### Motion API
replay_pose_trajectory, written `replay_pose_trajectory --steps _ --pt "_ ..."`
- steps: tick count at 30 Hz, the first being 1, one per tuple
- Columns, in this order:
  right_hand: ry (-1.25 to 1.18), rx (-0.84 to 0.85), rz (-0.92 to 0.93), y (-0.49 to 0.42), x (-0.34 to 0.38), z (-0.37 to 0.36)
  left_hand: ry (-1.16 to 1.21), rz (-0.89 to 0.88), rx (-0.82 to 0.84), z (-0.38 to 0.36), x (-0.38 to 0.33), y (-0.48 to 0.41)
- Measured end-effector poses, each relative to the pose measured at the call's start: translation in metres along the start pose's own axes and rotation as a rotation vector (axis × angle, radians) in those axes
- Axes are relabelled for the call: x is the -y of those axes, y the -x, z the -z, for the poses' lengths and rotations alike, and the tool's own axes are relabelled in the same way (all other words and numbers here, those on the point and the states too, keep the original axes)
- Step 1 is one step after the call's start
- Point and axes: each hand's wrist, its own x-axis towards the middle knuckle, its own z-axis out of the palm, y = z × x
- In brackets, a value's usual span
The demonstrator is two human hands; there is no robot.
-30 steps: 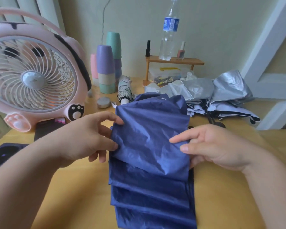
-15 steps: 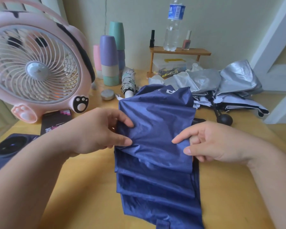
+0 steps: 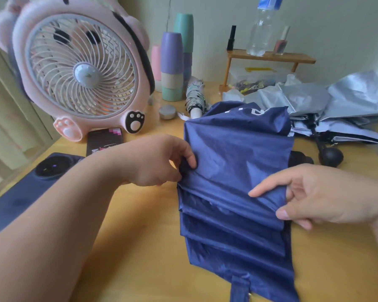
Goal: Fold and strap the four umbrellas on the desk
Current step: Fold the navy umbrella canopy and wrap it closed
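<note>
Soft, even daylight fills the scene, leaving only a faint, diffuse shadow on the desk [image 3: 140, 247] beneath the left hand [image 3: 155, 160] and a mild sheen on the blue umbrella [image 3: 238, 162] between it and the right hand [image 3: 321, 197]. Beyond the right hand the silver umbrella [image 3: 347, 99] glares pale. The fan [image 3: 81, 70] beyond the left hand bulges with wide-angle distortion and looks slightly blurred.

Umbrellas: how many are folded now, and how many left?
The small patterned umbrella looks rolled up: one done. The left hand and right hand pinch pleats in the blue umbrella; its strap hangs loose. The silver umbrella lies rumpled. A fourth isn't clear.
</note>
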Motion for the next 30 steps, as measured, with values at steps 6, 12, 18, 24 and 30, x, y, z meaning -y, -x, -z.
replay_pose_trajectory --steps 6,12,18,24,30 --pt "-0.047 0.007 -0.005 -0.002 0.000 -0.003 0.043 -0.033 0.023 0.002 -0.003 0.002" --pt "-0.047 0.002 -0.009 -0.003 0.003 -0.001 0.045 -0.073 -0.021 0.006 0.003 0.000" --pt "-0.021 0.058 -0.053 -0.001 0.000 -0.002 -0.027 -0.051 0.064 0.009 0.008 0.000" --pt "0.013 0.034 -0.017 0.001 0.000 -0.001 -0.075 -0.099 0.059 0.009 0.008 0.003" --pt "0.058 0.028 -0.042 0.002 0.002 -0.001 -0.193 -0.093 0.114 0.008 -0.002 0.008"
